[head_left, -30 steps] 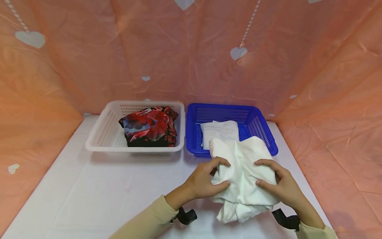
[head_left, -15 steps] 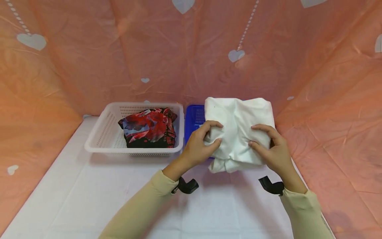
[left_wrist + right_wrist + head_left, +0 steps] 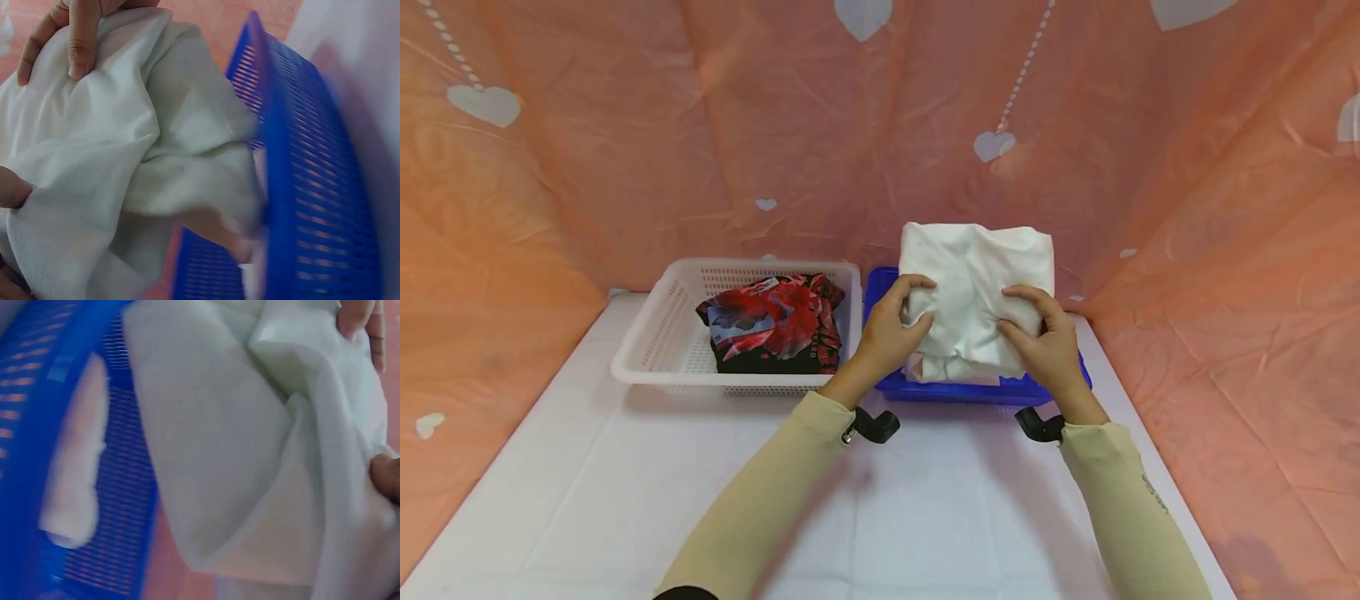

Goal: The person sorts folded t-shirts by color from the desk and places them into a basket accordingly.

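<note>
Both hands hold a folded white garment (image 3: 970,267) over the blue basket (image 3: 970,393) in the head view. My left hand (image 3: 891,325) grips its left side, thumb and fingers pressing into the cloth. On the opposite side my right hand (image 3: 1045,337) grips it the same way. Loose folds of the white garment (image 3: 194,112) hang beside the basket's mesh wall (image 3: 319,162) in the left wrist view. Through the right wrist view, another folded white cloth (image 3: 78,462) shows inside the blue basket (image 3: 119,487); the held garment hides most of it from the head camera.
A white basket (image 3: 647,354) stands left of the blue one, holding a folded red and black floral garment (image 3: 775,325). Both stand on a white-covered table (image 3: 715,483). An orange curtain with hearts (image 3: 775,125) encloses the back and sides.
Both hands have carried the white garment forward from in front of the blue basket to above it, then slightly left. The garment now covers the basket's middle; the white basket has stayed put.
</note>
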